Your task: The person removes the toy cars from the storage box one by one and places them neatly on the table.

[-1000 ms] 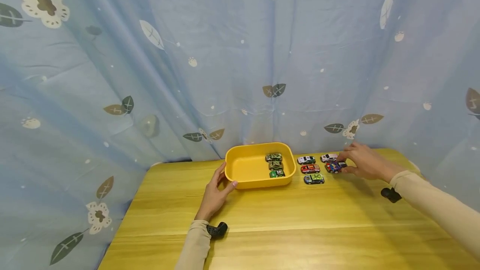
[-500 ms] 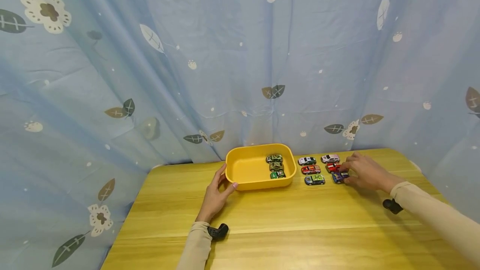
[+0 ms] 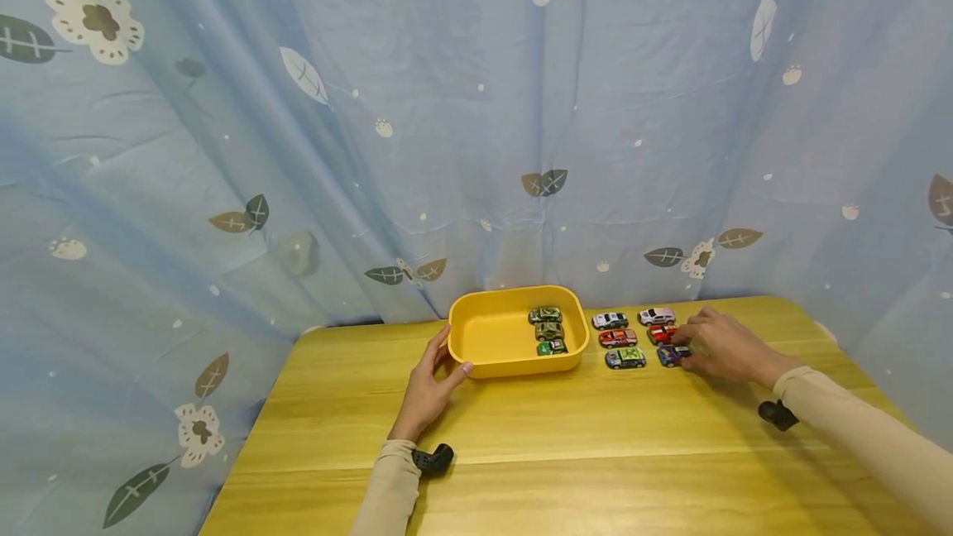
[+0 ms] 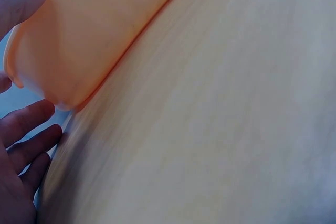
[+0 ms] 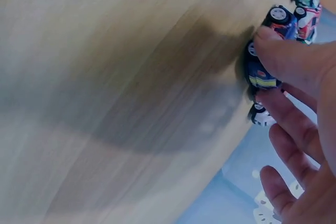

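At the left end of a yellow bin (image 3: 514,368) is my left hand (image 3: 426,394), its thumb on the front rim and forefinger at the left side. In the left wrist view its other fingers (image 4: 34,145) are spread beside the bin's corner. Three green toy cars (image 3: 549,332) stand in a column inside the bin's right end. My right hand (image 3: 725,346) pinches a blue toy car (image 5: 262,74) between thumb and forefinger, at the front of the right column on the table. Behind that car are a red toy car (image 3: 660,334) and a white toy car (image 3: 656,317).
Left of the blue car, another column holds a white-and-green toy car (image 3: 610,321), an orange-red toy car (image 3: 618,339) and a blue-and-lime toy car (image 3: 625,358). The wooden table (image 3: 551,453) meets a blue patterned curtain (image 3: 484,122) at the back.
My right hand has brought the blue car toward the front, uncovering the red car, then shifted it slightly left into line. The left hand and the bin stay in place.
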A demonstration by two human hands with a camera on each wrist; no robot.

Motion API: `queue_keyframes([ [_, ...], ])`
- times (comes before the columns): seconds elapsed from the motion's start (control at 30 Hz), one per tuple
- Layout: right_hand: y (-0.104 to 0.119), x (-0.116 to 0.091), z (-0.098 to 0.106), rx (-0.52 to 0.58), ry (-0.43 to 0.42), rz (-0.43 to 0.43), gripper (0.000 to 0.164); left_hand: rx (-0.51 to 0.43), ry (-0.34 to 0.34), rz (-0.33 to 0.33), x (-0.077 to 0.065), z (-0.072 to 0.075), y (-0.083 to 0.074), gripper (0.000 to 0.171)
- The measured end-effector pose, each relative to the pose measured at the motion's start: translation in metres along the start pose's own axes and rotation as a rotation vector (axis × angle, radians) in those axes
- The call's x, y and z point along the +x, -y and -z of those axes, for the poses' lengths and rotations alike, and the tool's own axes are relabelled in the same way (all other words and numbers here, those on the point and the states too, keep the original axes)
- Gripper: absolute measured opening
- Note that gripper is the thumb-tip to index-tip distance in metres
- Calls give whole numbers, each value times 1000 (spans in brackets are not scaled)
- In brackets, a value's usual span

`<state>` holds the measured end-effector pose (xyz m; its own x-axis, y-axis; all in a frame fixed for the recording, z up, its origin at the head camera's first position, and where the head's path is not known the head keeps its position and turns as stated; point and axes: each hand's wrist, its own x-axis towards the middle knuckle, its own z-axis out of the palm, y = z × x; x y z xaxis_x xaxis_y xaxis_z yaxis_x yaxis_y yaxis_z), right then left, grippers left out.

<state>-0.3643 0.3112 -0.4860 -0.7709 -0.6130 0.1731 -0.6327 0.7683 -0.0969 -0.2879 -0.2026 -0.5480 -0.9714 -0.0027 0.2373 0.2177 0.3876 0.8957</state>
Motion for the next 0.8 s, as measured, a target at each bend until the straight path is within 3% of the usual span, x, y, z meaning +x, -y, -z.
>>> queue_keyframes([
  [0.17, 1, 2, 3, 30, -66, -15, 40, -1, -3, 2, -1, -1, 1, 83],
  [0.33, 13, 14, 10, 16, -112, -26, 32, -2, -6, -6, -1, 0, 2, 82],
  [0.57, 37, 53, 13, 114, -188, -6, 30, -7, -12, -11, -3, 0, 2, 83],
  [0.8, 63, 99, 6, 257, -134, -53, 30, -10, -5, -15, -1, 1, 2, 82],
])
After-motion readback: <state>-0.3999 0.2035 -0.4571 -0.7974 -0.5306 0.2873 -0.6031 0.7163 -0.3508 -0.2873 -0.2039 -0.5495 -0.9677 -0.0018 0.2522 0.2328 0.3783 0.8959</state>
